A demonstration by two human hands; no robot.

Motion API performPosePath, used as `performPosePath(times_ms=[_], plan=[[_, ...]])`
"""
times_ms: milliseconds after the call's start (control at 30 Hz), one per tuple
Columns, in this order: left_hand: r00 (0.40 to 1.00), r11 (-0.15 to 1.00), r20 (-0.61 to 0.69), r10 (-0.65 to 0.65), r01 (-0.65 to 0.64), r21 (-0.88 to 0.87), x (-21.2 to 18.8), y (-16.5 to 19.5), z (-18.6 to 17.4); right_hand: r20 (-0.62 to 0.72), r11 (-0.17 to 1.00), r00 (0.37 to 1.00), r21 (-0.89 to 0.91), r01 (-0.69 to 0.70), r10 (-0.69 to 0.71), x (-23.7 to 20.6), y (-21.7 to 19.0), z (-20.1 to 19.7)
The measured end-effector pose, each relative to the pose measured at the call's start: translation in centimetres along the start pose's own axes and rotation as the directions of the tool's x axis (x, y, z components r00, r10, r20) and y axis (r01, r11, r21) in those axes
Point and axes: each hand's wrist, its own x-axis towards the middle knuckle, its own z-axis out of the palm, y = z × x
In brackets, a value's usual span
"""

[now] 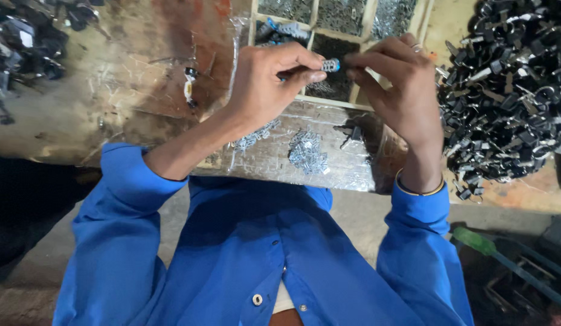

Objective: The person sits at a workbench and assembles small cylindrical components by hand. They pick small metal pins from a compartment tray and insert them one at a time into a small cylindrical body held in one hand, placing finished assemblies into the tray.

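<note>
- Metal, small and silvery with a blue end, the part (330, 64) sits in the upper middle of the frame, pinched between the 2 hands above a wooden tray.
- The left hand (269, 81) clenches around the part's left end, thumb and forefinger pressed on it.
- The right hand (394, 84) grips the part's right end with its fingertips; a thin bangle (418, 191) circles that wrist.
- The wooden tray (304, 100) lies just behind the hands, split into compartments holding small metal pieces, some grey and some dark.
- Below the hands, on clear plastic sheeting over the counter (81, 121), lies a small heap of silvery clips (307, 152), with a second, thinner scatter (254, 137) beside the left forearm.
- At the right of the frame a big pile of black clamps (510, 90) covers the counter.
- Blue sleeves (129, 199) and a blue buttoned shirt fill the lower frame.
</note>
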Motion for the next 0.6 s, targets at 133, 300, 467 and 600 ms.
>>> performPosePath(times_ms=[133, 300, 467, 600], plan=[[1.0, 0.999, -0.008, 0.008, -0.008, -0.051, -0.4, 0.0, 0.0, 0.188, 0.997, 0.982, 0.074, -0.021, 0.006, -3.1, -0.9, -3.0], [0.996, 0.996, -0.006, 0.087, -0.087, -0.019, -0.8, 0.6, -0.3, 0.193, 0.984, 0.975, -0.162, -0.076, 0.108, -7.6, -2.7, -2.1], [0.996, 0.994, -0.008, 0.087, -0.088, -0.06, -1.5, 1.8, -0.3, 0.042, 0.941, 0.951, -0.164, -0.295, 0.305, -12.9, -4.3, 0.3], [0.994, 0.994, 0.046, 0.096, -0.093, -0.049, -3.1, 4.1, -0.5, -0.212, 0.905, 0.917, -0.198, -0.378, 0.337, -17.0, -5.7, 2.1]])
